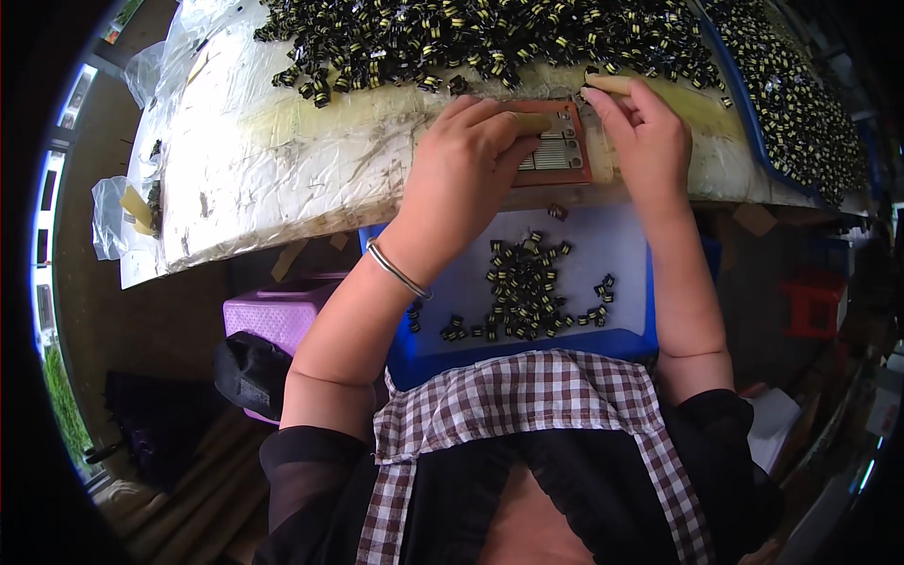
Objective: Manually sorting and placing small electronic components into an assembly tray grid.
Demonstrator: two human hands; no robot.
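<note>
The left hand (471,141) has its fingers on a flat red-brown plate with shiny metal strips (559,156); the right hand (650,132) has its thumb and finger close together beside it. I cannot tell if either grips anything. The plate lies on the plastic-covered desk (301,169). Behind is a big pile of small black-and-yellow pieces (527,38). Below, a blue plastic bin (414,363) holds more
</note>
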